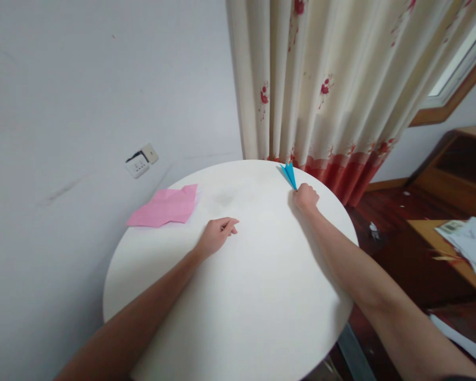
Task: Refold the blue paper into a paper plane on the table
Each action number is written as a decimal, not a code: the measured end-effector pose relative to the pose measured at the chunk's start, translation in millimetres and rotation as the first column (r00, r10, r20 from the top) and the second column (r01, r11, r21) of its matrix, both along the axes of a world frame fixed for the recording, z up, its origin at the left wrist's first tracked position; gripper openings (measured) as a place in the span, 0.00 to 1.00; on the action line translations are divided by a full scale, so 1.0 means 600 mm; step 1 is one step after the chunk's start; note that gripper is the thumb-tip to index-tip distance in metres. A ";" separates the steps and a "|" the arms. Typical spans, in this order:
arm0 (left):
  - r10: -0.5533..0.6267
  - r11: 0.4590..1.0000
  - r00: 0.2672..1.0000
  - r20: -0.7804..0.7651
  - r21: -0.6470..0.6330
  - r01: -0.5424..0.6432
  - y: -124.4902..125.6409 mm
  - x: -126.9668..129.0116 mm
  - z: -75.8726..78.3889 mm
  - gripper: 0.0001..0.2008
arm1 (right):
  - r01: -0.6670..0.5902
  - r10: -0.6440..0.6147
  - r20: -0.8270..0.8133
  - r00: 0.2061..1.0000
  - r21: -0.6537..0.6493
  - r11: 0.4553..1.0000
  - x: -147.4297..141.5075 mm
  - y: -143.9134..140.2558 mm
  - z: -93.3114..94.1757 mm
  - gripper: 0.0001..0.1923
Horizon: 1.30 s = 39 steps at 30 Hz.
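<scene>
A blue folded paper plane (290,174) lies near the far right edge of the round white table (246,296), its pointed end toward me. My right hand (307,198) is closed at that pointed end, fingers curled over it. Over the middle of the table is my left hand (219,234), holding nothing, its fingers loosely bent with the tips slightly apart. To its left rests a creased pink sheet of paper (166,206) near the table's left rim.
A wall with a socket (137,165) stands behind the table on the left. A floral curtain (321,95) hangs just beyond the far edge. Lower right, papers (470,243) lie on a wooden surface, and a crumpled scrap (374,230) is on the dark floor.
</scene>
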<state>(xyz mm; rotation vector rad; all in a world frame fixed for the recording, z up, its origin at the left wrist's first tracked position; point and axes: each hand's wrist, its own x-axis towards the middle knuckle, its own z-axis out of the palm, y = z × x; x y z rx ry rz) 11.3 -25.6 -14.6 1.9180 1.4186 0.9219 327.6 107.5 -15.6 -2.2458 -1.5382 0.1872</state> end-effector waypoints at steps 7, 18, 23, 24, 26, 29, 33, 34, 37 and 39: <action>0.006 1.000 1.000 0.001 0.002 -0.006 0.001 -0.001 -0.001 0.20 | 0.011 -0.011 -0.020 1.000 0.006 1.000 0.006 -0.004 0.006 0.18; 0.003 1.000 1.000 -0.006 0.005 -0.003 0.003 -0.002 -0.003 0.20 | 0.013 -0.014 -0.062 0.998 -0.023 1.000 0.009 -0.005 0.008 0.17; 0.003 1.000 1.000 -0.001 0.012 -0.003 0.002 -0.002 0.000 0.20 | -0.008 0.008 -0.057 0.998 0.001 1.000 0.005 -0.011 0.014 0.18; 0.002 1.000 1.000 -0.002 0.012 -0.002 0.001 -0.002 0.001 0.20 | -0.031 0.031 -0.050 0.998 0.008 0.999 -0.001 -0.015 0.017 0.18; 0.000 1.000 1.000 -0.003 0.011 0.000 0.000 -0.001 0.004 0.20 | -0.113 0.114 -0.027 0.993 0.021 0.993 -0.020 -0.027 0.022 0.18; 0.006 1.000 1.000 0.001 0.007 -0.006 -0.002 -0.001 0.005 0.20 | -0.335 0.335 -0.009 0.942 0.006 0.942 -0.067 -0.054 0.022 0.14; -0.008 1.000 1.000 -0.020 0.000 0.008 0.000 -0.003 0.002 0.20 | -0.605 0.604 0.038 0.796 0.054 0.794 -0.137 -0.098 0.012 0.14; -0.018 1.000 0.999 -0.032 -0.002 0.018 0.000 -0.005 0.001 0.20 | -0.657 0.654 0.064 0.754 0.078 0.750 -0.150 -0.108 0.010 0.14; -0.042 0.999 0.996 -0.074 -0.002 0.042 0.002 -0.010 -0.002 0.20 | -0.738 0.728 0.122 0.674 0.088 0.669 -0.171 -0.126 0.003 0.16; -0.056 0.998 0.994 -0.095 -0.002 0.056 0.003 -0.012 -0.003 0.20 | -0.758 0.745 0.147 0.651 0.063 0.649 -0.174 -0.129 -0.001 0.15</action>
